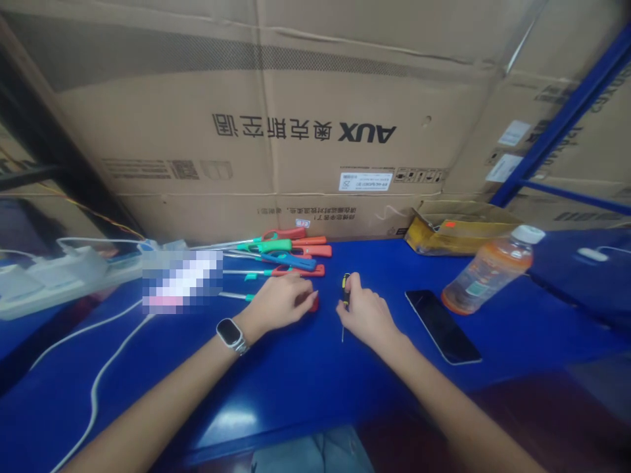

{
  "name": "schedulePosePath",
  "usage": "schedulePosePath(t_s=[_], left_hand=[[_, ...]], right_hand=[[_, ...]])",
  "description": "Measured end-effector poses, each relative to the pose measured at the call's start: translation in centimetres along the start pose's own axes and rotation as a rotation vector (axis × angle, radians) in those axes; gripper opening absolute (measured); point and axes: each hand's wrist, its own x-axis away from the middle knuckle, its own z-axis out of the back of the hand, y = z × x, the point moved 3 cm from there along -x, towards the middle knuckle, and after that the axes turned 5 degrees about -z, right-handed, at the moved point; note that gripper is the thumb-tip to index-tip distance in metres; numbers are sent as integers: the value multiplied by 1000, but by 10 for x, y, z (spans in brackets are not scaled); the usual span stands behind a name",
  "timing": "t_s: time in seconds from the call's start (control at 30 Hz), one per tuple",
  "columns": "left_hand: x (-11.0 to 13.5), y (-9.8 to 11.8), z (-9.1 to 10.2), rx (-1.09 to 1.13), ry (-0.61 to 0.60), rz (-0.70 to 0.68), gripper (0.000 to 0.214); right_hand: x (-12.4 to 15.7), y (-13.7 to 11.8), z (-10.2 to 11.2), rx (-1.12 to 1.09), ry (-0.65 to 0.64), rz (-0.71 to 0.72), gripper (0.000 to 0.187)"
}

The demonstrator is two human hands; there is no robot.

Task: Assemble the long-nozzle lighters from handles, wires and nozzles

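My left hand [280, 301] lies on the blue table with its fingers curled over a screwdriver with a red handle [314, 303]; a smartwatch [231, 334] is on that wrist. My right hand [363, 312] is closed round a small screwdriver with a black and yellow handle [346, 286], whose thin shaft [342, 334] points toward me. Just behind both hands lies a row of several screwdrivers [288, 253] with red, green and blue handles.
A dark phone [442, 326] lies flat to the right, beside a tipped bottle of orange drink [488, 268]. An open yellowish carton [458, 226] sits at the back right. A white power strip with cables [64, 269] is at the left. Large cardboard boxes [305, 131] wall the back.
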Motion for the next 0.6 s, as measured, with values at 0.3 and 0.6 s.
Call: schedulePosePath(t_s=[0.3,0.6], left_hand=[[21,-33,23,215,263,275,27],[29,-36,31,921,93,310,26]], right_hand=[[-19,-19,2,-934,137,79,30],[-52,-112,-8,-1155,252,317,25]])
